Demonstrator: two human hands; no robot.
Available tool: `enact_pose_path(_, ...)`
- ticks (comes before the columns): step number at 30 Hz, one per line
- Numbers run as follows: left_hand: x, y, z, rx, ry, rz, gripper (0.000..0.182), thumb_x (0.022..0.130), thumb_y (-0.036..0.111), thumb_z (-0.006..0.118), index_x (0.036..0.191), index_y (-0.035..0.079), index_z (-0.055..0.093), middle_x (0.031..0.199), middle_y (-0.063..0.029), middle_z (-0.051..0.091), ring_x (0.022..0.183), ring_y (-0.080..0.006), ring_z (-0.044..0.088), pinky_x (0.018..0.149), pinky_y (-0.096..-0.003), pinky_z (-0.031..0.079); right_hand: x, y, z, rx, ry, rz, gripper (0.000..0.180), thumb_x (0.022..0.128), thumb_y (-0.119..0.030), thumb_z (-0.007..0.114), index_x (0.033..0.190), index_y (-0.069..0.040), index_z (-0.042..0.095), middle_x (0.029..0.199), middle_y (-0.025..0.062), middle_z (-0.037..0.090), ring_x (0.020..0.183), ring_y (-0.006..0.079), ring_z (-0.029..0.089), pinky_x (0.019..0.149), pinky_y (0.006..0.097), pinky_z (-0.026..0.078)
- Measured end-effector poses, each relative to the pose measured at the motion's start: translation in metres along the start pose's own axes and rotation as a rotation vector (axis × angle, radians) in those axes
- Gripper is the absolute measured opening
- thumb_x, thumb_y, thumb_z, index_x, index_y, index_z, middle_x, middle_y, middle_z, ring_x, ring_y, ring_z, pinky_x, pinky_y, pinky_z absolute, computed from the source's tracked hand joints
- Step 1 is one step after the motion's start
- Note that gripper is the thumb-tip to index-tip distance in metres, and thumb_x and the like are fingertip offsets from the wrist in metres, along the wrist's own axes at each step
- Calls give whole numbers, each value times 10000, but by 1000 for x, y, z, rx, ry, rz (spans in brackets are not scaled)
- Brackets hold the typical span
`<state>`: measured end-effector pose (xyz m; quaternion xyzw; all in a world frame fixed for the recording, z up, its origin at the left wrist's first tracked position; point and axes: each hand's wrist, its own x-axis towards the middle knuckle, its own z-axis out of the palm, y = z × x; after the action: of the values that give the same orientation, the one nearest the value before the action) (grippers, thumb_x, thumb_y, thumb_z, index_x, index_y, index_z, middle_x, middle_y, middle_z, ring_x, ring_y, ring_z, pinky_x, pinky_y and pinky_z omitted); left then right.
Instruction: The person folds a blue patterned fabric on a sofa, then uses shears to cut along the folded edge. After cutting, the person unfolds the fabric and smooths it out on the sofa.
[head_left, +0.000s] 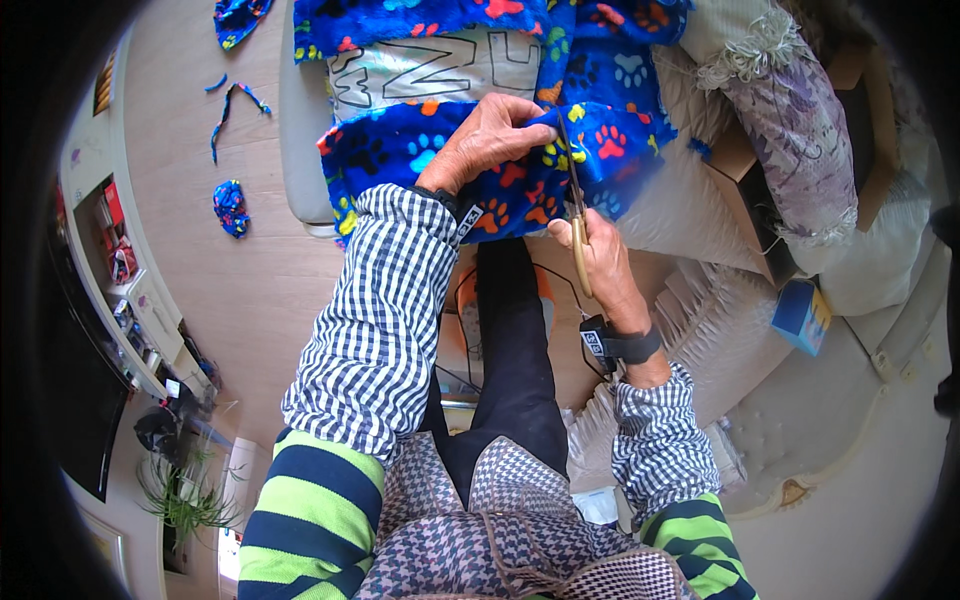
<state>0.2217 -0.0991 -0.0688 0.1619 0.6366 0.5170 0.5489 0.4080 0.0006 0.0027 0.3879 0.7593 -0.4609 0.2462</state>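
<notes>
Blue plush fabric with coloured paw prints (367, 150) spreads before me over a pale padded surface. My left hand (495, 139) pinches a raised fold of it between thumb and fingers. In my right hand (604, 255) is a pair of scissors (576, 172) with tan handles, its blades pointing away from me and lying at the fabric just right of my left fingertips. Whether the blades are fully closed, I cannot tell. Between two parts of the fabric shows a whitish piece with large outlined letters (450, 67).
Fabric scraps (230, 208) and thin strips (221, 120) lie on the wooden floor at left. At right are a fringed floral bolster (795, 135), an open cardboard box (739, 180) and a blue box (801, 315). A cable runs near my legs.
</notes>
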Motion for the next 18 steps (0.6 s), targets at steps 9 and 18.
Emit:
enact_pose_path(9,1,-3,3,-65,36,-14,235,880,256,662,906,27,708,735,56,594,613,-25,465,565,-190,402,-19,7,-6,-65,218,-142,774,596,-353,901,1191,23,581,794,47,572,687,148,541,653,301,502)
enact_pose_path(18,1,-3,2,-59,34,5,234,902,252,687,948,24,711,729,63,578,610,-19,449,558,-184,398,-15,1,-8,76,137,-200,686,620,-359,901,1097,25,593,699,7,483,646,101,463,602,274,455)
